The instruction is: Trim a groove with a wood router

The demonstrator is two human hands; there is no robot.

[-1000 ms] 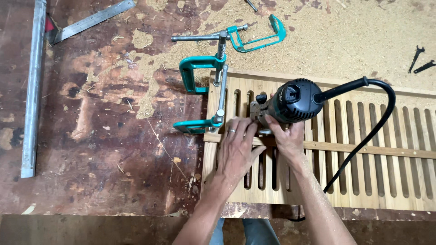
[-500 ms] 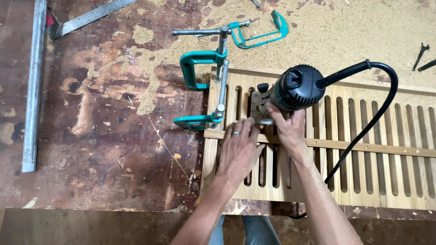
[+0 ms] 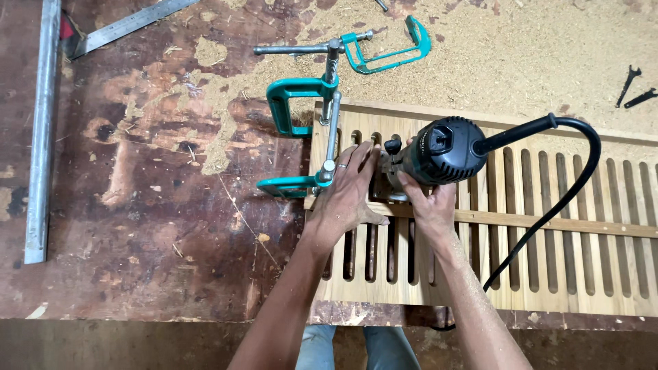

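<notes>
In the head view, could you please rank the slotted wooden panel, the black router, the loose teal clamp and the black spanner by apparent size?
1. slotted wooden panel
2. black router, though it sits nearer the camera
3. loose teal clamp
4. black spanner

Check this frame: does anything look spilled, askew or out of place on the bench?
Sawdust lies thick across the bench's far side. A spare teal clamp lies loose in it, unclamped. Two small black spanners sit by the far right edge. The slatted wooden panel itself looks straight.
</notes>
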